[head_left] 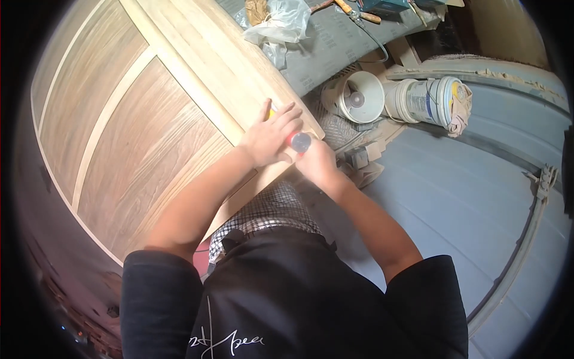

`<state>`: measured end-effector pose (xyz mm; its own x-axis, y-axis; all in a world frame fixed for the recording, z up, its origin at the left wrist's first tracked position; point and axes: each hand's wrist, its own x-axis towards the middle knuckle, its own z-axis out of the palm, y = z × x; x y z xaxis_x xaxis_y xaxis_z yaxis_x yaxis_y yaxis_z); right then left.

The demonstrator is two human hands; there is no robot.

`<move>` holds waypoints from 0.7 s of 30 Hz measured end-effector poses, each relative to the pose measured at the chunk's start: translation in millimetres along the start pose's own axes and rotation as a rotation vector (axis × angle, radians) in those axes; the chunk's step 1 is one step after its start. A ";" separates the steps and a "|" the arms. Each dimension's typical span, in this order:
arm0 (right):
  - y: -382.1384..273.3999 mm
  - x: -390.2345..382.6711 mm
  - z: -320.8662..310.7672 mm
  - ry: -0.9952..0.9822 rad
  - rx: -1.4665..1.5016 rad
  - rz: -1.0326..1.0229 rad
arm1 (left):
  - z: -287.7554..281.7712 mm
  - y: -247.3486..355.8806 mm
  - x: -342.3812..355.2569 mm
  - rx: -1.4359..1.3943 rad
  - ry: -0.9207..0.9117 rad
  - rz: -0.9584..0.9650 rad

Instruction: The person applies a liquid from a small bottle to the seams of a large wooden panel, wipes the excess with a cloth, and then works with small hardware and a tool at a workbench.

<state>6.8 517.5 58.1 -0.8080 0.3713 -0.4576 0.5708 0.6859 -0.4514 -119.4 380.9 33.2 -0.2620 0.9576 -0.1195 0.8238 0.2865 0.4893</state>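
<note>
A large panelled wooden door [143, 119] lies flat in front of me. My left hand [270, 134] rests on its near right edge, fingers spread over a small yellow object [271, 112] that is mostly hidden. My right hand [317, 163] is just below the door's edge and grips a tool with a round red-and-grey handle end [299, 142]. The tool's tip is hidden under my left hand.
Beyond the door a grey bench [335, 42] carries a crumpled plastic bag [278, 21] and hand tools. Two white buckets [359, 96] [427, 100] lie on the dusty floor to the right, one draped with a cloth. A grey ribbed metal surface [466, 197] fills the right side.
</note>
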 end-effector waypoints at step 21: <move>8.8 -1.3 -11.7 -0.073 -0.027 0.128 | 4.4 18.3 13.2 0.049 0.015 0.000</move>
<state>11.2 530.4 63.7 -0.7155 0.4110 -0.5649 0.6636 0.6526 -0.3657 -105.6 398.9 36.7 -0.2691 0.9573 -0.1060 0.8473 0.2876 0.4465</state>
